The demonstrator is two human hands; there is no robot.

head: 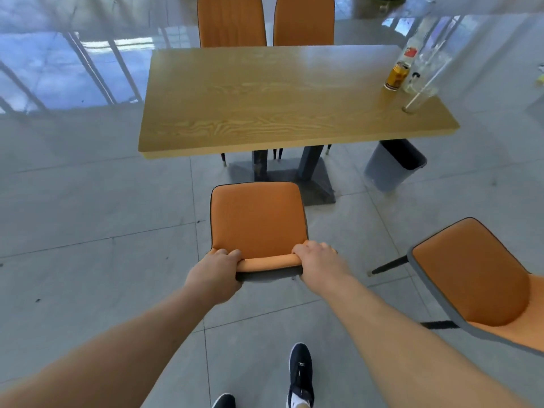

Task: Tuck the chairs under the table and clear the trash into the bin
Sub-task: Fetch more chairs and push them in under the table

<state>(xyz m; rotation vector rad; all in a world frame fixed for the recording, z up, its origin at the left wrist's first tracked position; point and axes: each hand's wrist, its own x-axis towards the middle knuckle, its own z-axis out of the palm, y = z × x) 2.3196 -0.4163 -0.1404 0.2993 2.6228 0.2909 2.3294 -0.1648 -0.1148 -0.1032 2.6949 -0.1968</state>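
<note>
Your left hand [216,270] wraps the left end of the backrest top of the orange chair [257,219] in front of you, fingers curled over the front edge and pressed close together. Your right hand [316,260] grips the right end the same way, knuckles up, fingers closed around the padded rim. You cannot see either thumb clearly; they sit behind the backrest.

The chair stands on the grey tiles short of the wooden table [279,92], its seat not yet under the top. A second orange chair [477,278] stands off to your right, turned at an angle and cut off by the frame edge. Two more chairs [265,20] at the far side are pushed against the table, their tops cut off.

On the far right corner of the table stand a golden can [396,76] and a clear plastic bottle [412,60], with something transparent just beside them that is too blurred to make out. A grey bin [393,167] sits on the floor below that corner, partly hidden by the tabletop.
</note>
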